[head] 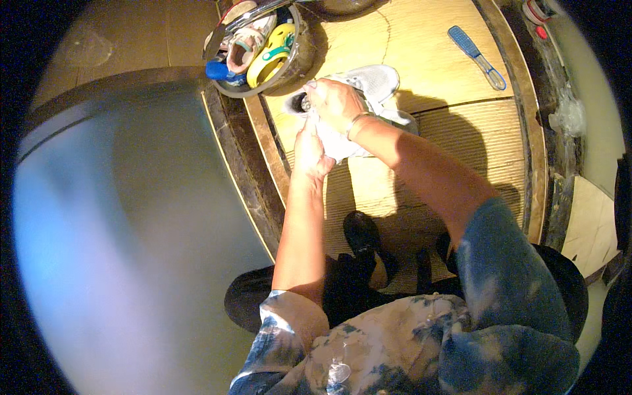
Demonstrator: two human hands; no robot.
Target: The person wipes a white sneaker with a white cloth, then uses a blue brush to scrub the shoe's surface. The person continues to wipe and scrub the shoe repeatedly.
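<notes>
Both of my hands are on a white shoe (293,107) whose dark opening faces left. My left hand (314,148) grips it from below, with the thumb near the opening. My right hand (338,104) is closed over the top, fingertips at the opening's rim. Strong glare washes out the white material (340,143) between and under my hands, so its outline cannot be told. Just beyond my right hand lies a white mesh sneaker toe (377,81), pointing right. Whether it belongs to the same shoe is hidden by the hand.
A round basin (308,54) at upper left holds several shoes, including a yellow clog (269,61) and a pale sneaker (243,54). A blue-handled brush or foot file (476,57) lies on the ridged board (469,128). Dark raised edges (247,163) border the board.
</notes>
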